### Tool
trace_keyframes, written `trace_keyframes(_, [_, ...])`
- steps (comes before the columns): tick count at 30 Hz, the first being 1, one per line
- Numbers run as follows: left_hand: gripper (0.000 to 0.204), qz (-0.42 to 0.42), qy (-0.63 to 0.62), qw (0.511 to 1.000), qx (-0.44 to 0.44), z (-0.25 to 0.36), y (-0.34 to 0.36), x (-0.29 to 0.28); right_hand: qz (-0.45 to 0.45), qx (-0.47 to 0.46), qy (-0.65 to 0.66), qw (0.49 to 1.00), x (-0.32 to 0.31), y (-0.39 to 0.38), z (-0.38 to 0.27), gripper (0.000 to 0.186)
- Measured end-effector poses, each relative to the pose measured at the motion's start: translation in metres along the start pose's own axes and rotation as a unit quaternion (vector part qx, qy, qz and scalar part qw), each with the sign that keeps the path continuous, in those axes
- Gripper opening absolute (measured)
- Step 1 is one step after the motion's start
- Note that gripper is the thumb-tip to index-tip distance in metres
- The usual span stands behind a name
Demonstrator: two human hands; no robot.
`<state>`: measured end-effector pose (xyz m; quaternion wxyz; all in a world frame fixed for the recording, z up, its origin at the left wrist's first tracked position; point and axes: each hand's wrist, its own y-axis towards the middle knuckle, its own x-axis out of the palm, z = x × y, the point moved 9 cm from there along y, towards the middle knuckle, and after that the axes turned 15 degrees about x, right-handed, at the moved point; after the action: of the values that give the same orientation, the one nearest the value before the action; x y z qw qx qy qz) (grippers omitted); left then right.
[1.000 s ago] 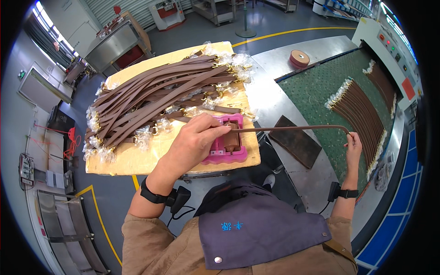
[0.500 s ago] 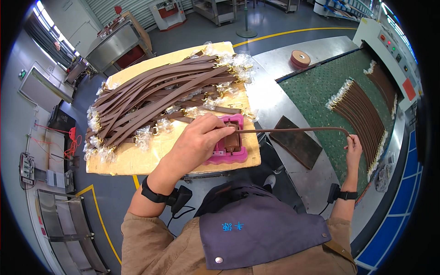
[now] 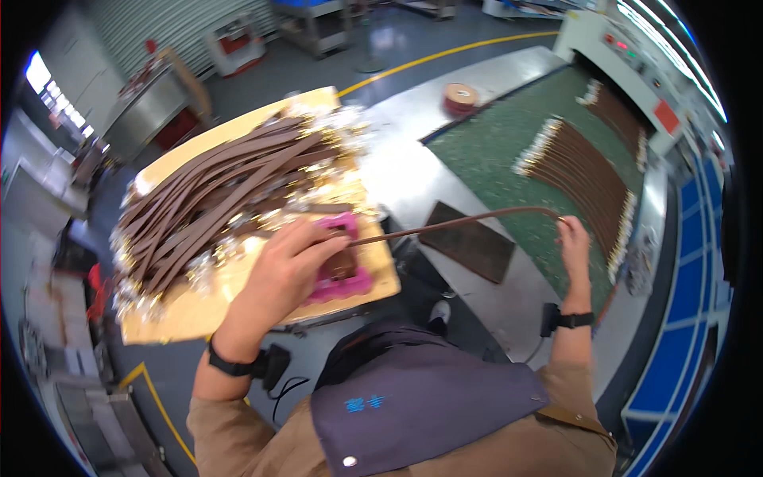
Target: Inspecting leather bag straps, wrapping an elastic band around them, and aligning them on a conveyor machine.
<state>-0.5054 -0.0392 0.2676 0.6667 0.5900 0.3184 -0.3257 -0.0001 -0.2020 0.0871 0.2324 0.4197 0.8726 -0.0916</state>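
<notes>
A long, thin brown strap (image 3: 461, 222) stretches between my two hands and bows slightly upward. My left hand (image 3: 290, 258) has thumb and fingers closed on its near end, above a brown roller (image 3: 343, 269). That roller sits in a pink holder (image 3: 362, 285) at the right edge of the tan tabletop (image 3: 199, 318). Out to the right, my right hand (image 3: 574, 242) pinches the strap's other end, over the green belt. A heap of brown straps (image 3: 214, 191), with metal clasps wrapped in clear plastic at their ends, lies left of the holder.
Below the strap, a dark rectangular slab (image 3: 473, 248) rests on the metal ledge. Farther back stands a round reel (image 3: 461, 97). On the green belt (image 3: 485, 151) lies a row of straps (image 3: 584, 175), leading toward a white machine (image 3: 608, 52).
The whole view has shifted, so the table and hands appear farther left, with some blur. The strap, level before, now slopes up toward my right hand. Both hands keep their hold.
</notes>
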Motion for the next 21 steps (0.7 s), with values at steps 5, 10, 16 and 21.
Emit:
trace_keyframes(5, [0.034, -0.007, -0.005, 1.0, -0.001, 0.019, 0.029, -0.023, 0.008, 0.026, -0.014, 1.0, -0.032, -0.032, -0.026, 0.017])
trace_keyframes(10, [0.017, 0.056, -0.175, 0.983, -0.018, 0.045, 0.025, -0.069, -0.079, 0.053, 0.01, 0.995, -0.057, -0.067, -0.051, 0.017])
trace_keyframes(16, [0.025, 0.145, -0.385, 0.911, 0.022, 0.075, 0.034, -0.079, -0.297, 0.127, 0.134, 0.937, -0.073, -0.109, -0.022, 0.015])
trace_keyframes(21, [0.031, 0.288, -0.4, 0.857, -0.147, 0.064, 0.01, -0.022, -0.446, 0.124, 0.377, 0.802, -0.043, -0.144, -0.032, 0.014])
